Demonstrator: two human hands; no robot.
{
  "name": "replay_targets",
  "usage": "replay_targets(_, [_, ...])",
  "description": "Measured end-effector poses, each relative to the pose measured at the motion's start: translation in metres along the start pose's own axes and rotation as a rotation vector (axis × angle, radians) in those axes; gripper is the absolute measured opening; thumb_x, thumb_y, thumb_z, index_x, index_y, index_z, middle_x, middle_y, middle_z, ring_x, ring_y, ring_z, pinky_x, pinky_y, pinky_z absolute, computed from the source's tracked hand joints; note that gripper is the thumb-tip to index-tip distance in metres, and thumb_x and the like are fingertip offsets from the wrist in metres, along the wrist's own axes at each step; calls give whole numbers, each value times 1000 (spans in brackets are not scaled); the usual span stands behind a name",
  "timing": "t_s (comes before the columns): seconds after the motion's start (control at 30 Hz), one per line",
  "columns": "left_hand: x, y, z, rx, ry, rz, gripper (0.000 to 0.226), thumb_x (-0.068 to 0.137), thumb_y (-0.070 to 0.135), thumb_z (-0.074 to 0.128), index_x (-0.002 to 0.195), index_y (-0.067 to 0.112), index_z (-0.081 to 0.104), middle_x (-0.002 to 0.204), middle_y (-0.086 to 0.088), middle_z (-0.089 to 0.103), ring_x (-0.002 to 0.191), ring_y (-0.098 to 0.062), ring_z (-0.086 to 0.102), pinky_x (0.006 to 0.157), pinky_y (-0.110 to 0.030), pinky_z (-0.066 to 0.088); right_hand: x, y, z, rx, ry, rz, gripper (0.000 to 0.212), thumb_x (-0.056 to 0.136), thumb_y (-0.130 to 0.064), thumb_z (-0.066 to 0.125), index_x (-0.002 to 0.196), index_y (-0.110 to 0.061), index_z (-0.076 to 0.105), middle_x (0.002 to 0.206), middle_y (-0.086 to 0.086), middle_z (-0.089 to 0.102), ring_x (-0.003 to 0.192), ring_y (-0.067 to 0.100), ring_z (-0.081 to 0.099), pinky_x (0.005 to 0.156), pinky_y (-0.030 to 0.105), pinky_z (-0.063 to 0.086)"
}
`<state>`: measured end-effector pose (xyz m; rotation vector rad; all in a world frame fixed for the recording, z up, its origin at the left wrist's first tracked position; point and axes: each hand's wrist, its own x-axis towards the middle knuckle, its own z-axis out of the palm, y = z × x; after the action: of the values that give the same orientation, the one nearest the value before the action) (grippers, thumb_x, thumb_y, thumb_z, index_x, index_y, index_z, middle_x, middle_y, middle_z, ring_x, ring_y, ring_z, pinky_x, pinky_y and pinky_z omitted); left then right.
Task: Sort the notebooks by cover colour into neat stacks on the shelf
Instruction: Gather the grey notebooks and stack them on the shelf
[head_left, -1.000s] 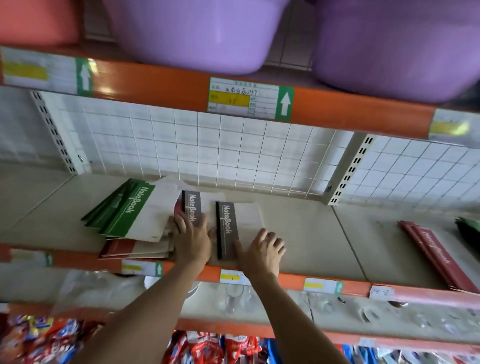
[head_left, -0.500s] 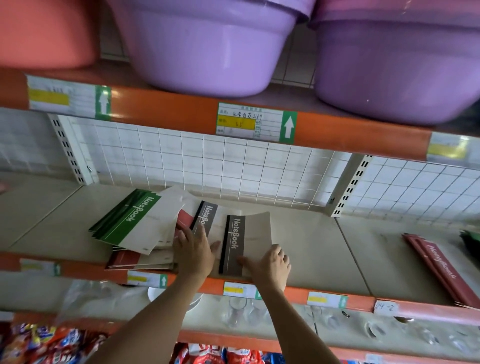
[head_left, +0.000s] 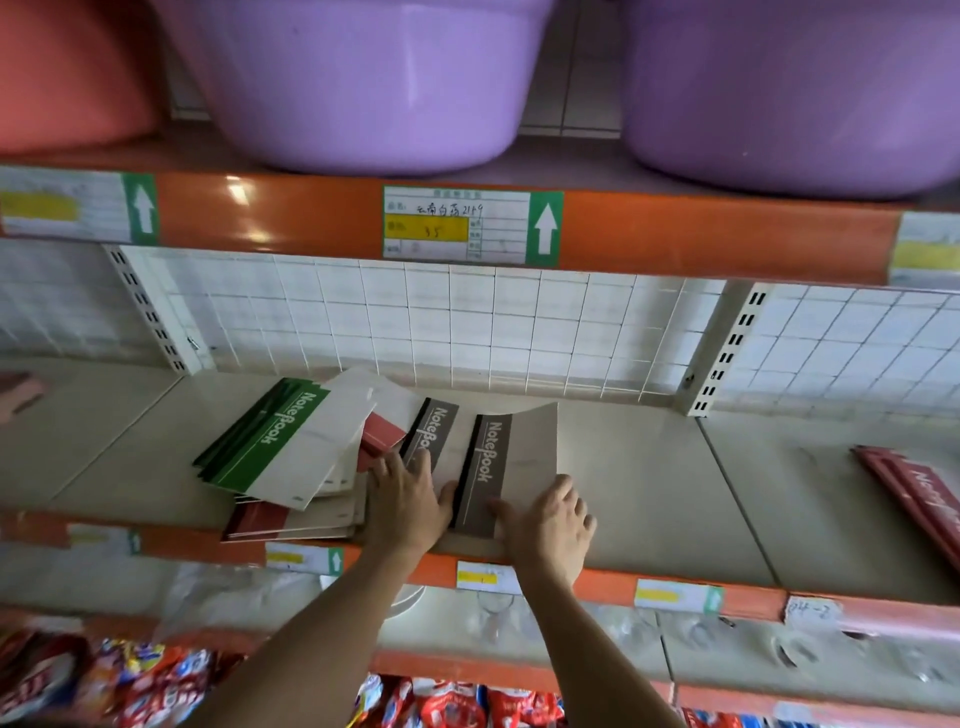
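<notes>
at the front lip of the shelf (head_left: 649, 499), both hands reach in over the orange edge rail (head_left: 597, 582). the right hand (head_left: 550, 525) lies on the near right corner of a grey notebook (head_left: 506, 467), its grip pinching that corner: thumb on top of the cover near the grey band, fingers curled at the edge. the notebook's far corner curls up off the shelf. the left hand (head_left: 408, 499) lies flat just to the left, grip spread, fingers straight and pressing on a second grey notebook (head_left: 428, 434) that lies partly under the first; its thumb touches the black spine of the one the right hand holds. left of that hand a loose pile spreads out: red notebooks (head_left: 265, 519) at the bottom near the shelf front, one more red cover showing further in, and green notebooks (head_left: 270, 441) fanned on top, tilted toward the back. far to the right on the same shelf, well apart from the hands, lies a separate red stack (head_left: 919, 493). behind everything stands a white wire grid (head_left: 467, 322), and on the shelf above sit purple basins (head_left: 363, 83).
</notes>
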<state>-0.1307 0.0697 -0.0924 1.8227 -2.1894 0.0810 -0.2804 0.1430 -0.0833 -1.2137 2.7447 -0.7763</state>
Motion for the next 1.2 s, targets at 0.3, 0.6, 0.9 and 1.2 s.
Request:
replay_targets(0.3, [-8, -3, -9, -311, 173, 65, 67, 73, -7, 68, 136, 8, 49, 116, -16, 56, 94, -26, 58, 75, -34, 55, -6, -1, -8, 139, -30, -8, 55, 78, -50, 72, 104, -16, 38, 113, 6, 62, 102, 34, 59, 87, 41, 39])
replay_targets(0.6, [-11, -13, -33, -508, -44, 101, 38, 91, 3, 62, 127, 5, 52, 72, -7, 64, 60, -20, 60, 49, -26, 44, 2, -2, -32, 597, -180, 279, 36, 87, -18, 72, 110, -3, 50, 102, 18, 66, 90, 34, 63, 79, 42, 52])
replay_targets(0.9, [0, 67, -65, -685, -292, 334, 23, 99, 13, 44, 120, 4, 44, 101, -26, 65, 95, -46, 60, 66, -40, 34, -41, 41, -78, 959, 68, 544, 20, 80, -4, 74, 98, -9, 66, 81, 4, 71, 72, 22, 67, 69, 40, 57])
replay_targets(1.2, [-110, 118, -20, -681, -724, 657, 49, 100, 18, 48, 148, 14, 38, 140, -18, 53, 125, -36, 52, 99, -39, 43, -192, 140, -76, 978, 335, 901, 52, 56, -21, 73, 106, -10, 68, 88, 8, 72, 75, 23, 65, 71, 38, 55])
